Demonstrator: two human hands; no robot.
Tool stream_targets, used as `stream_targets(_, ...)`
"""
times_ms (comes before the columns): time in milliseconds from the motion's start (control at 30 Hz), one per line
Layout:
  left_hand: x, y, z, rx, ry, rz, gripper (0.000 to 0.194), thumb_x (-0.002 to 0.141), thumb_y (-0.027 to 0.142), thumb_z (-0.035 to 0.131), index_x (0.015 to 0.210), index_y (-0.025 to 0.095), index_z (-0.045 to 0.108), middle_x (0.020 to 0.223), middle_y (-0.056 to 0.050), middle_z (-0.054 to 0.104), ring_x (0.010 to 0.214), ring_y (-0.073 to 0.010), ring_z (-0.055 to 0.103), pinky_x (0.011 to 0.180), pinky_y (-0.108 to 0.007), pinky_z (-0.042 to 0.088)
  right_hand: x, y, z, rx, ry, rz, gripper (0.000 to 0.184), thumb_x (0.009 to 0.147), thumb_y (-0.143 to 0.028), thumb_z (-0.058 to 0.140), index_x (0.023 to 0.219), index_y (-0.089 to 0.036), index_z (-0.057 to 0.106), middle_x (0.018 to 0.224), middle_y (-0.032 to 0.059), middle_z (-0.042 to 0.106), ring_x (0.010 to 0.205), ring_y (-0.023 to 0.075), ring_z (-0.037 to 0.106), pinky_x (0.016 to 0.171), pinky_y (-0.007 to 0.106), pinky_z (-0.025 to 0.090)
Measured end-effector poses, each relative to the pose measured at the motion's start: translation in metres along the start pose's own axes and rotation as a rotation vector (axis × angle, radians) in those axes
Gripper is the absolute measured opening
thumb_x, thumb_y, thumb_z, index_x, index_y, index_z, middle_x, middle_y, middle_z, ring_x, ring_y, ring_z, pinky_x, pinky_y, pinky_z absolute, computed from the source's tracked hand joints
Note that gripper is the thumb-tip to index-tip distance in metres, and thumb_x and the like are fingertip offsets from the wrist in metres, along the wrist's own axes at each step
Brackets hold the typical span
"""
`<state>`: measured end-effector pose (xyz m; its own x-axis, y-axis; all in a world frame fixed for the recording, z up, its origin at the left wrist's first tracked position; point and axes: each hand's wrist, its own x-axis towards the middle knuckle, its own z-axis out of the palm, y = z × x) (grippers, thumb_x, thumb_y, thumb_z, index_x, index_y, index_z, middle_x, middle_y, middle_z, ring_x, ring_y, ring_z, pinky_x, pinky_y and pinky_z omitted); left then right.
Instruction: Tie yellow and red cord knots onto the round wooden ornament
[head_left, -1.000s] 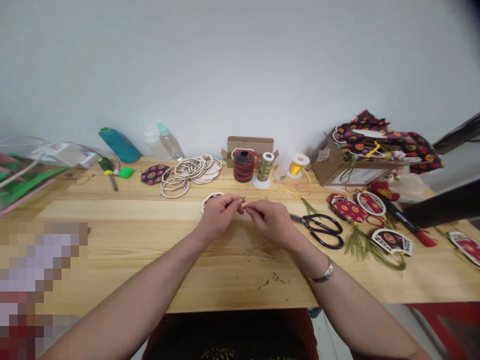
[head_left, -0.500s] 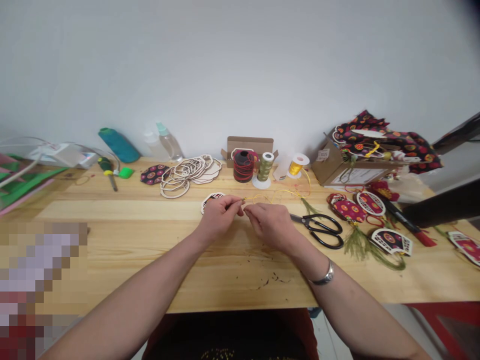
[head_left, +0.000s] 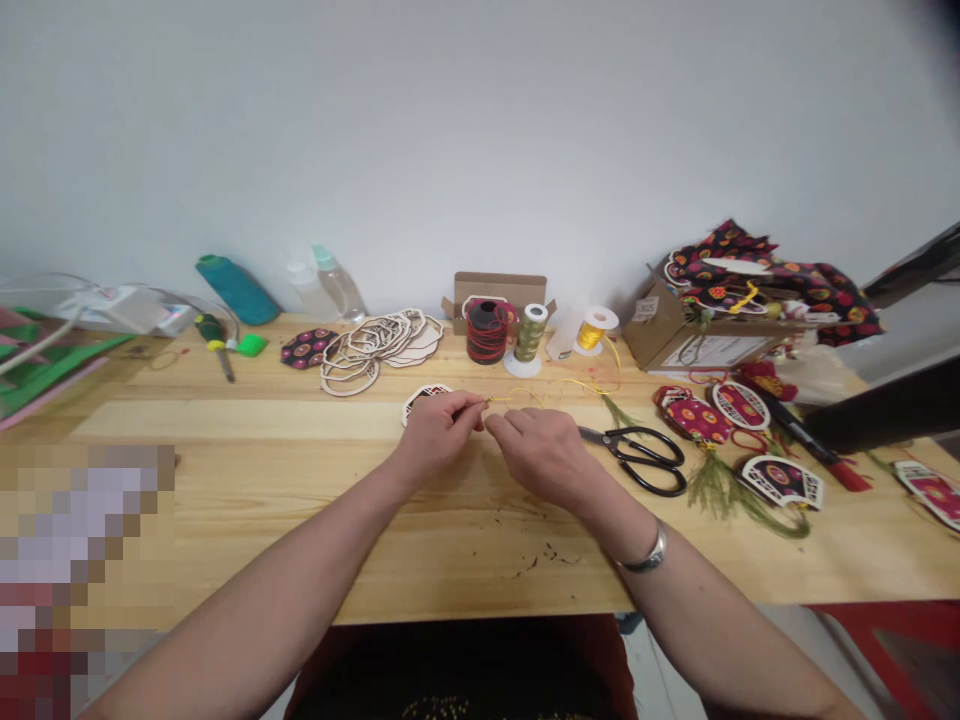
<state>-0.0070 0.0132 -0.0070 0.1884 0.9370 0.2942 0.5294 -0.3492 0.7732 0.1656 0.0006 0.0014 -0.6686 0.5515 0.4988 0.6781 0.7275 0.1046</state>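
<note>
Close together above the table, my left hand (head_left: 441,432) and my right hand (head_left: 541,448) face each other with fingers pinched. A thin yellow cord (head_left: 517,399) comes out at the left fingertips and loops away behind the right hand. What the right fingers grip is hidden. Partly under my left hand lies a white-framed ornament (head_left: 421,399) with a dark, cut-out pattern. Just right of my right hand are black-handled scissors (head_left: 651,460), their blades partly behind it. An olive tassel (head_left: 619,413) lies beyond them.
Along the wall stand a dark red thread spool (head_left: 486,345), an olive spool (head_left: 532,335) and a yellow spool (head_left: 592,335). Wooden frames (head_left: 379,345) are piled to their left. Finished fabric ornaments (head_left: 701,418) and a stuffed cardboard box (head_left: 660,340) occupy the right.
My right hand has turned slightly, its fingers curling in closer to the left fingertips. The left hand stays almost still.
</note>
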Motion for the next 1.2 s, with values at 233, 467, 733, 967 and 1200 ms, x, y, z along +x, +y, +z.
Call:
stream_targets(233, 0.000, 0.000, 0.001, -0.020, -0.235, 0.148, 0.024, 0.084, 0.020, 0.050, 0.069, 0.018, 0.068, 0.061, 0.001, 0.068, 0.058, -0.0122, 0.061, 0.059, -0.022, 0.044, 0.000, 0.015, -0.005, 0.108, 0.066, 0.052, 0.024, 0.090, -0.013, 0.044, 0.080, -0.018, 0.065, 0.065, 0.0015, 0.061, 0.060, 0.0129, 0.049, 0.055, 0.028, 0.028)
stream_targets(467, 0.000, 0.005, -0.001, -0.303, -0.228, 0.036, 0.015, 0.080, 0.024, 0.059, 0.074, 0.019, 0.072, 0.064, 0.000, 0.072, 0.064, -0.0136, 0.064, 0.066, -0.023, 0.049, 0.007, 0.031, 0.008, 1.101, 0.045, 0.522, 0.012, 0.077, -0.025, 0.064, 0.071, -0.017, 0.070, 0.068, 0.0015, 0.065, 0.060, 0.0105, 0.054, 0.057, 0.023, 0.039)
stream_targets(733, -0.001, 0.013, -0.003, -0.252, 0.020, -0.073, 0.023, 0.082, 0.027, 0.056, 0.063, 0.018, 0.066, 0.061, 0.000, 0.068, 0.062, -0.0131, 0.060, 0.066, -0.024, 0.048, 0.012, 0.015, 0.011, 1.414, -0.091, 0.871, 0.023, 0.069, -0.036, 0.069, 0.070, -0.014, 0.072, 0.050, -0.0043, 0.049, 0.047, 0.0065, 0.036, 0.047, 0.022, 0.028)
stream_targets(967, -0.003, 0.010, 0.000, -0.140, 0.091, -0.040, 0.022, 0.083, 0.025, 0.053, 0.067, 0.019, 0.067, 0.061, 0.000, 0.067, 0.063, -0.0136, 0.061, 0.066, -0.023, 0.048, 0.010, 0.006, 0.015, 1.140, 0.006, 0.672, 0.018, 0.079, -0.025, 0.057, 0.072, -0.016, 0.071, 0.063, 0.0003, 0.064, 0.056, 0.0103, 0.048, 0.054, 0.023, 0.036)
stream_targets(1200, -0.003, 0.012, -0.001, -0.157, 0.093, -0.065, 0.022, 0.081, 0.025, 0.054, 0.063, 0.018, 0.065, 0.057, 0.001, 0.065, 0.060, -0.0131, 0.060, 0.064, -0.022, 0.047, 0.006, 0.001, 0.008, 0.891, -0.015, 0.518, 0.021, 0.087, -0.019, 0.048, 0.081, -0.018, 0.068, 0.074, 0.0003, 0.069, 0.064, 0.0110, 0.057, 0.063, 0.021, 0.039)
